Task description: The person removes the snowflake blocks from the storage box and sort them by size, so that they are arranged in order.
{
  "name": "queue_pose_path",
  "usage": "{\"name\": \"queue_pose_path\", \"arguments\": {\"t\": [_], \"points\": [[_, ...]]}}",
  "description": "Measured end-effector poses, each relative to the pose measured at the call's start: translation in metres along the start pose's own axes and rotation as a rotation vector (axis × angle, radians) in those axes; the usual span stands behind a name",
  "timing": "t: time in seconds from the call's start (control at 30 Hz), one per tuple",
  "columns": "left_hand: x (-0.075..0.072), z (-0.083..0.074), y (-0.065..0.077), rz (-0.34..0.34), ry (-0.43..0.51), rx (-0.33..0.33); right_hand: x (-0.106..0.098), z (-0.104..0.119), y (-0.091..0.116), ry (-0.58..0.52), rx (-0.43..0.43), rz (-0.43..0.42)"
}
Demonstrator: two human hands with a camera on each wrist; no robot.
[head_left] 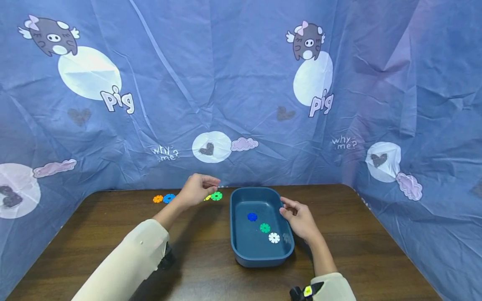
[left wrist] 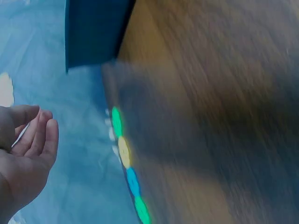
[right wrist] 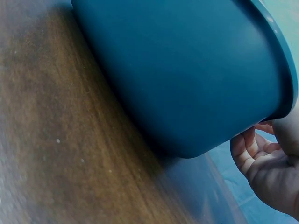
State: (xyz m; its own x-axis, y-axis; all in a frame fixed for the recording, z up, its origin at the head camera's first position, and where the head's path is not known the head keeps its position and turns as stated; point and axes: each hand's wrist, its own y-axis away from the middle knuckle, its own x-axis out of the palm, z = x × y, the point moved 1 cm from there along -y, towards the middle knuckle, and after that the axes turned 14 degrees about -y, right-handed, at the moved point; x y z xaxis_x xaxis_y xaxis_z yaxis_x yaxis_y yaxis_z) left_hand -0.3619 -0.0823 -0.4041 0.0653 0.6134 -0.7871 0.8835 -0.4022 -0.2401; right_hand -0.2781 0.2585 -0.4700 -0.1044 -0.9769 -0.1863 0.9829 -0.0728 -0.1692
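Observation:
In the head view my left hand [head_left: 196,190] hovers above the far table edge with fingers loosely bent. The left wrist view shows the same hand [left wrist: 30,149] with a gap between thumb and fingers and nothing held. Close beneath it lie a green snowflake disc [head_left: 216,196] and a yellow snowflake disc [head_left: 207,197], the latter partly hidden. My right hand [head_left: 299,218] grips the right rim of a blue plastic tray [head_left: 260,261]. Inside the tray are a dark blue disc [head_left: 252,217], a green disc [head_left: 265,228] and a white disc [head_left: 274,238].
Left of my left forearm, an orange disc [head_left: 157,199] and a lighter blue disc [head_left: 169,198] lie near the back edge of the brown wooden table [head_left: 203,259]. A blue printed cloth [head_left: 241,92] hangs right behind the table and down both sides.

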Motion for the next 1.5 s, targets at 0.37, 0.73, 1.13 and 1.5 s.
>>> {"name": "queue_pose_path", "arguments": {"t": [0.37,0.73,1.13,1.5], "points": [[0.036,-0.046,-0.006,0.104,-0.032,0.136,-0.001,0.001,0.001,-0.01,-0.005,0.003],[0.068,-0.07,-0.011,0.189,-0.105,0.302,-0.002,0.003,0.0,-0.012,0.002,0.003],[0.092,-0.085,-0.014,0.328,-0.116,0.336,0.0,0.006,-0.002,-0.009,-0.022,0.007],[0.108,-0.088,-0.022,0.539,-0.202,0.316,-0.002,0.002,0.0,-0.01,-0.007,0.011]]}}
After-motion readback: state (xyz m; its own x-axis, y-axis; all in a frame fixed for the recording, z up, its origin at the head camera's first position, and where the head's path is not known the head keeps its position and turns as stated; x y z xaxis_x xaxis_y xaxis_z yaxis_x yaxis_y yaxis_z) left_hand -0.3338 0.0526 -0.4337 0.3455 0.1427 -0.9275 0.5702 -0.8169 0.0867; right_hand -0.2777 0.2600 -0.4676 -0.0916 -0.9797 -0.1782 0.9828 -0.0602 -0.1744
